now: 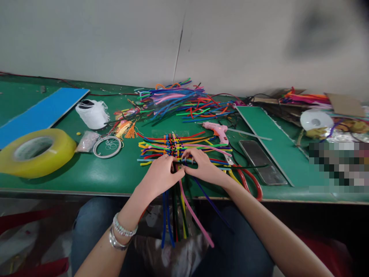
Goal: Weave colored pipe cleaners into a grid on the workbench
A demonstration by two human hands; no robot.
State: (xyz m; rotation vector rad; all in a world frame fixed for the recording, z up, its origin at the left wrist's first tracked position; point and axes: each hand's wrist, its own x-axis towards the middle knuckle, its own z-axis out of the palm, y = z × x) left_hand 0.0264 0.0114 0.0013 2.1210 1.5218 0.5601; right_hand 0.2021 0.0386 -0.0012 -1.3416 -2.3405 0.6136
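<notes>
A mat woven from many-coloured pipe cleaners (pixel 173 143) lies on the green table, its loose ends spreading left and right and hanging over the front edge. My left hand (pixel 163 169) is at the mat's near side, with thumb and fingers pinched on the pipe cleaners. Close beside it, my right hand (pixel 200 164) curls its thumb and fingertips together on the same near part of the weave. A pink pipe cleaner (pixel 194 215) and a purple one (pixel 213 206) trail down below the hands. Exactly which strand each hand pinches is hidden by the fingers.
A pink glue gun (pixel 218 130), red-handled scissors (pixel 253 182) and a phone (pixel 262 161) lie to the right. At left are yellow tape (pixel 62 154), a white thread spool (pixel 92 114) and a white ring (pixel 100 154). Loose pipe cleaners (pixel 173 98) are heaped behind.
</notes>
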